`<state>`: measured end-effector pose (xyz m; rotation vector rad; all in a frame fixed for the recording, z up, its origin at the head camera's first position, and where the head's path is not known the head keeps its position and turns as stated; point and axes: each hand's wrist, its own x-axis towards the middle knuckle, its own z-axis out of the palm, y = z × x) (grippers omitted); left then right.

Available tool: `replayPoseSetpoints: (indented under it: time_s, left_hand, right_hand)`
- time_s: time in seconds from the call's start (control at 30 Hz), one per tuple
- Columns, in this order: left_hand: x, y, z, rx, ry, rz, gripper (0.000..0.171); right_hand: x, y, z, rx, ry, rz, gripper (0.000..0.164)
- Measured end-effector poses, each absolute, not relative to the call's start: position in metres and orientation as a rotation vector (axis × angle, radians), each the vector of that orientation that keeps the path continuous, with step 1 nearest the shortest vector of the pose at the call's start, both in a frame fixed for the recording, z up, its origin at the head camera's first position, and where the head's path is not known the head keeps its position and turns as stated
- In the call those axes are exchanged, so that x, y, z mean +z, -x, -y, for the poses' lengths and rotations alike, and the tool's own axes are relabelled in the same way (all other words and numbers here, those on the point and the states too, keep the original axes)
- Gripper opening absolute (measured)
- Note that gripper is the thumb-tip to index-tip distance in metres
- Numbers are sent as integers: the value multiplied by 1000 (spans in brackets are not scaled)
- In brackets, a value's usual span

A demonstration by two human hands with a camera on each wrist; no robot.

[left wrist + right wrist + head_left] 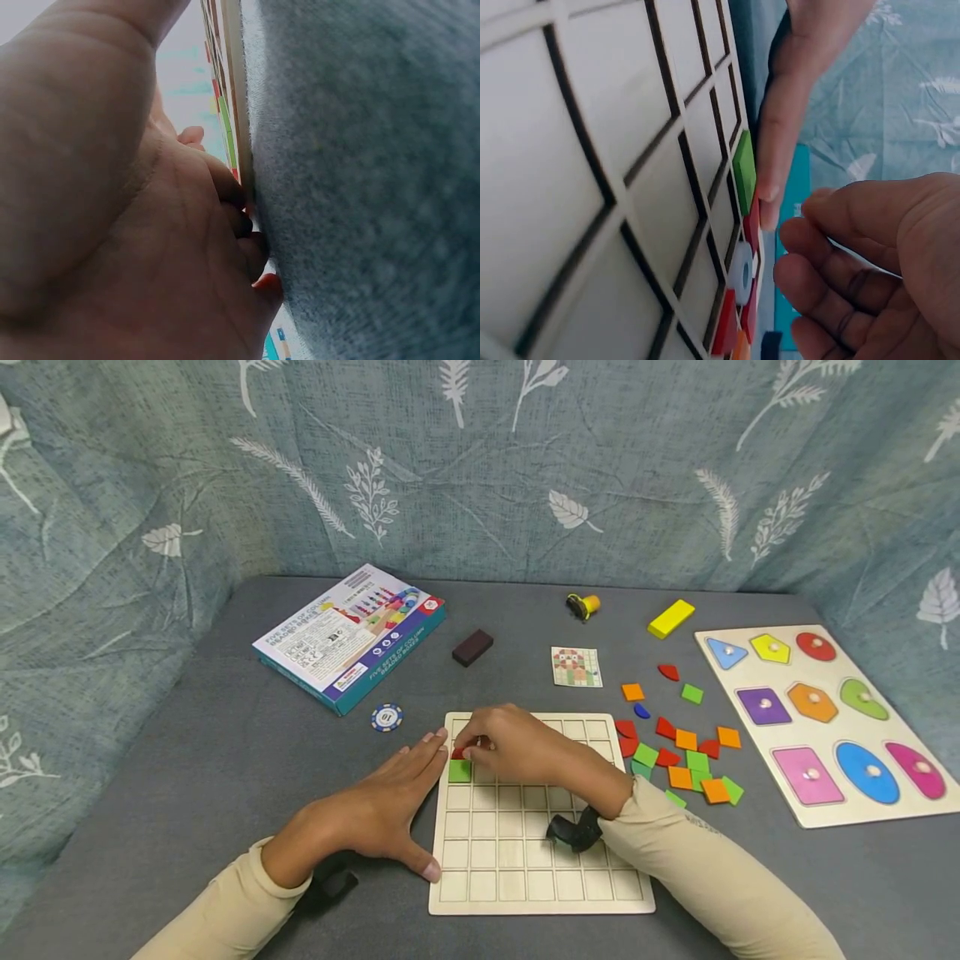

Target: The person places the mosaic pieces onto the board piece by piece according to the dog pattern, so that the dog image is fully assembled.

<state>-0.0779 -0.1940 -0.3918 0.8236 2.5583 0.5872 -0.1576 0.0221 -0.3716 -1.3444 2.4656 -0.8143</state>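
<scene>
Bends the right grip (pixel 517 747) over the upper left part of a gridded wooden board (pixel 510 853), with curled fingers gathered close above a red piece (pixel 458 753) in the leftmost column. Cannot tell, with that piece half hidden, whether pinching it or only hovering over it. Has a green square (pixel 460 771) in the cell just on the near side of the right grip's fingertips. Shows, in the right wrist view, a pale ring-like piece (pixel 740 271) below the right grip, among more red on the board.

Spreads the left grip (pixel 382 802) along the board's left edge, with thumb held apart from the fingers and touching the edge near its lower corner, and with nothing grasped.

Leaves to the right of the right grip a scatter of loose orange, red and green pieces (pixel 680 777) on the counter (pixel 187 777), and farther right a knobbed shape puzzle (pixel 787 737). Places beyond the right grip a small pattern card (pixel 577 667), a yellow block (pixel 671 619) and a dark block (pixel 472 647). Sets beyond the left grip a blue-and-white chip (pixel 387 717), and farther off a flat printed box (pixel 348 639).
</scene>
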Motion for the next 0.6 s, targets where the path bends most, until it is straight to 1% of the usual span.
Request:
replayPoseSetpoints:
  time_s: [0.33, 0.6]
  left_hand:
    - [-392, 78, 193, 572, -819, -2560, 138]
    - [-392, 78, 194, 589, -804, -2548, 138]
  right_hand:
    - [-369, 169, -47, -933, 1275, -2514, 16]
    - [-365, 180, -74, -993, 1103, -2564, 19]
